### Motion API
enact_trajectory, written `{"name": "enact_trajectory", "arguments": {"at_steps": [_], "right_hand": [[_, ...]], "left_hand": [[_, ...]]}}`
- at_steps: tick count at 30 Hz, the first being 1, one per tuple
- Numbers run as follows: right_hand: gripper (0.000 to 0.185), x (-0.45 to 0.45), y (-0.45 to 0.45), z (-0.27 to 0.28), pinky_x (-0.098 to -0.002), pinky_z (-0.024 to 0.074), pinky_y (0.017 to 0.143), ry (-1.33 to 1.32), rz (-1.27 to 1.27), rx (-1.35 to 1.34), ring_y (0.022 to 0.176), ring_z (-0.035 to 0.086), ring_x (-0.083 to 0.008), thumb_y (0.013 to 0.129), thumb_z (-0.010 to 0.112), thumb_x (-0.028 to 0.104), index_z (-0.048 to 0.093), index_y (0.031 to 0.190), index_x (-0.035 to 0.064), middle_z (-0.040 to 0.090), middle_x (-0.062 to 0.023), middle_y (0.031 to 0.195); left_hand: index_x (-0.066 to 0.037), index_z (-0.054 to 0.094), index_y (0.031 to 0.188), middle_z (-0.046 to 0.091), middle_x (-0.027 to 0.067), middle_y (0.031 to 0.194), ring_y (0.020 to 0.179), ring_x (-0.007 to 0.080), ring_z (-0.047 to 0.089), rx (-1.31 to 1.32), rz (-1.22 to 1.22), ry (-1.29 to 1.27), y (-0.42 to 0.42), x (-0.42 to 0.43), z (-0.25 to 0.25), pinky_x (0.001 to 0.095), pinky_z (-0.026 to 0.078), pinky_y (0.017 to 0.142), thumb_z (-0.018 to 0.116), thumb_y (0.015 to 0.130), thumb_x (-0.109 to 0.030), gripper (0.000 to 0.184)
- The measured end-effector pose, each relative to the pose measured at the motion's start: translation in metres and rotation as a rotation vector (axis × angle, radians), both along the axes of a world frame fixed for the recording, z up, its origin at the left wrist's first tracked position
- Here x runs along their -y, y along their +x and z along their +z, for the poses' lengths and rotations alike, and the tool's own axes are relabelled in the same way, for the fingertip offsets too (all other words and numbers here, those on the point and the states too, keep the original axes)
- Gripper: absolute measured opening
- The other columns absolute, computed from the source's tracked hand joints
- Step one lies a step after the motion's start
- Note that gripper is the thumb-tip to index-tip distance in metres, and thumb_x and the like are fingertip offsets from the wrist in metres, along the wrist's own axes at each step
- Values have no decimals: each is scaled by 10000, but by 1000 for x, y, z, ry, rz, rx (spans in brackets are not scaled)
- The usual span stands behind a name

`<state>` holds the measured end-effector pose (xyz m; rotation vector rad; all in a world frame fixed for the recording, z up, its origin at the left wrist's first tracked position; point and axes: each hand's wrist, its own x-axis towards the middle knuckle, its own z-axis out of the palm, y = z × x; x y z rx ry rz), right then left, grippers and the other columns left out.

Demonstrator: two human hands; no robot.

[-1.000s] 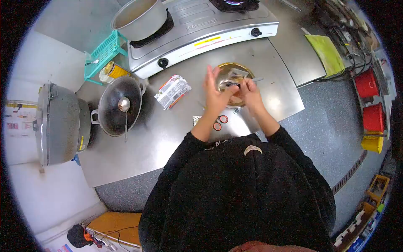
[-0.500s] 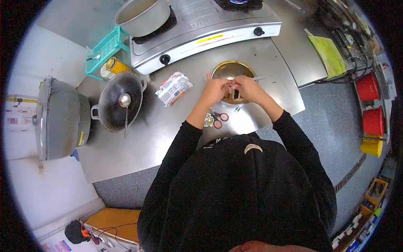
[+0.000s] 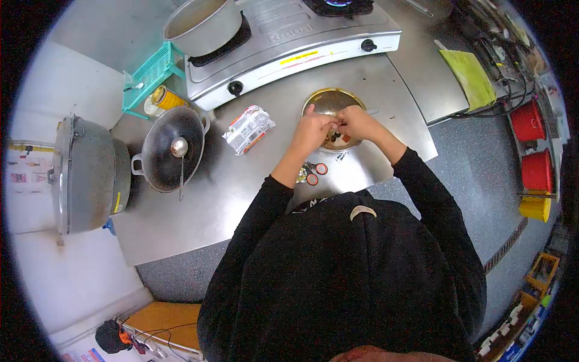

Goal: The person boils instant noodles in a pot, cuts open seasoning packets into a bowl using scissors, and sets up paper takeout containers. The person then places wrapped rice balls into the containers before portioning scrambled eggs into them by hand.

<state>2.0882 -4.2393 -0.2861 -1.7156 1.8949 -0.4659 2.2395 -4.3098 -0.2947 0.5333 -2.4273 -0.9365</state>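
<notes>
Above a round metal bowl with a yellowish rim [image 3: 331, 92], my two hands meet with fingertips pinched together. My left hand [image 3: 312, 132] is closed, its thumb raised; my right hand [image 3: 359, 123] is closed against it. What lies between the fingers is too small to make out. Under them, the bowl contains reddish-brown and dark bits and something pale. Scissors with black-and-red handles [image 3: 316, 173] lie just below the bowl, beside a shiny foil scrap [image 3: 301, 175]. To the left rests a white-and-red printed packet [image 3: 248, 130].
A gas stove [image 3: 295, 55] stands behind, with a pot [image 3: 208, 30] on its left burner and a blue flame at the right. On the left are a wok [image 3: 158, 136] with a ladle [image 3: 179, 147], a large pot [image 3: 90, 175] and a teal rack [image 3: 151, 78].
The pale strip that hung between my hands no longer shows there. Reddish and dark bits in the bowl are more visible now. My left thumb points up more.
</notes>
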Motion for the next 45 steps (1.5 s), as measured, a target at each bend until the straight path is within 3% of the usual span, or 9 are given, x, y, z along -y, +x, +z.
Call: {"name": "enact_trajectory", "arguments": {"at_steps": [3, 10, 13, 16, 18, 27, 35, 41, 45], "right_hand": [[109, 3, -7, -12, -354, 483, 572, -30, 124, -133, 562, 603, -257, 637, 660, 124, 627, 705, 46, 596, -105, 576], [129, 4, 7, 13, -348, 469, 545, 62, 54, -17, 525, 600, -260, 690, 605, 134, 597, 658, 8, 568, -161, 567], [180, 0, 13, 23, -384, 470, 637, 182, 21, 12, 711, 598, -313, 679, 628, 186, 613, 749, 21, 598, -194, 736], [177, -4, 9, 22, -387, 464, 664, -127, 137, -169, 746, 591, -323, 697, 608, 172, 608, 793, 23, 598, -198, 764], [290, -5, 5, 26, -415, 443, 656, 39, 118, 7, 756, 556, -370, 595, 668, 142, 571, 827, -2, 577, -216, 780], [312, -1, 4, 18, -396, 468, 696, 55, 209, -234, 759, 587, -345, 533, 690, 109, 618, 828, 40, 604, -185, 764], [235, 5, 2, -12, -388, 473, 656, -88, 135, -130, 705, 587, -342, 539, 683, 121, 621, 750, 41, 588, -194, 724], [235, 0, 1, -2, -389, 464, 632, -78, 192, -199, 655, 576, -340, 546, 663, 121, 627, 762, 35, 579, -182, 684], [215, -1, -3, -17, -401, 454, 632, -234, 156, -198, 671, 567, -341, 563, 637, 92, 617, 766, 23, 573, -188, 698]], "left_hand": [[-128, 652, 831, 630, 78, 770, 745, 260, 587, -14, -7, -25, -1, 0, -2, 467, 261, 1000, 577, 736, -76, 132], [-103, 636, 807, 623, 98, 756, 765, 280, 583, -39, 3, -37, 1, -2, 5, 494, 277, 976, 566, 734, -69, 107], [-108, 638, 821, 616, 99, 753, 759, 289, 571, 4, -12, -68, 4, -1, 5, 494, 276, 976, 560, 728, -56, 132], [-117, 641, 838, 604, 102, 750, 754, 295, 559, -26, -8, -97, 5, 1, 4, 489, 272, 980, 557, 727, -54, 153], [-120, 643, 842, 600, 104, 756, 758, 294, 557, -20, -12, -86, 5, 1, 4, 484, 269, 985, 558, 728, -54, 157], [-107, 644, 846, 590, 106, 743, 762, 277, 558, -14, -51, -99, 5, 1, 7, 456, 282, 995, 560, 718, -34, 170], [-84, 624, 859, 598, 95, 768, 785, 263, 564, -102, -45, -148, 6, 4, -1, 476, 281, 993, 567, 704, 3, 187], [-66, 610, 878, 600, 91, 840, 881, 256, 544, -104, 0, -168, 29, 23, 8, 447, 337, 941, 596, 743, -154, 162], [-32, 564, 965, 535, 176, 1012, 937, 311, 496, 114, 831, -221, 59, 76, -15, 450, 337, 888, 636, 716, -367, 424]]}}
